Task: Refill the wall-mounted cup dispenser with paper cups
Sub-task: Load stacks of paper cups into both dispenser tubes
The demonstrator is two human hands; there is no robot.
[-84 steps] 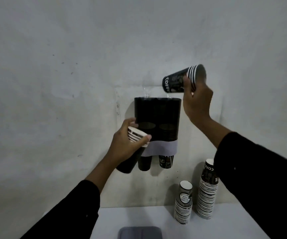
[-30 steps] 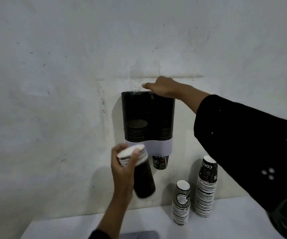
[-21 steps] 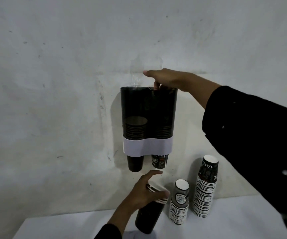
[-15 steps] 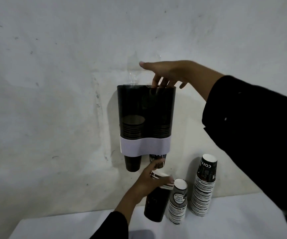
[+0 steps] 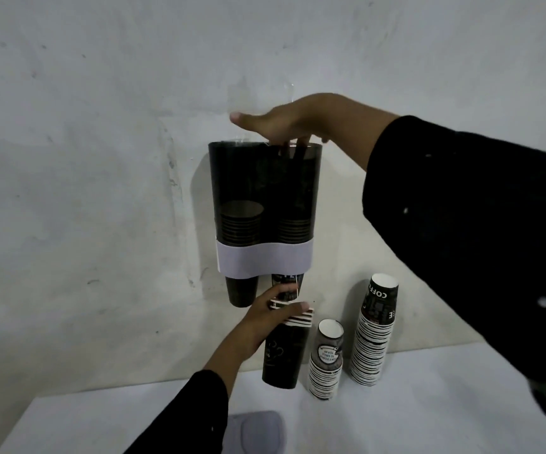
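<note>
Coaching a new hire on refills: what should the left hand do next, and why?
Probably lift its cups up to the dispenser top: the left hand grips them below it, while the right hand already has fingers in the right tube.

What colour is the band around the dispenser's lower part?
White, plain. The band wraps the dark dispenser; the head view shows it.
</note>
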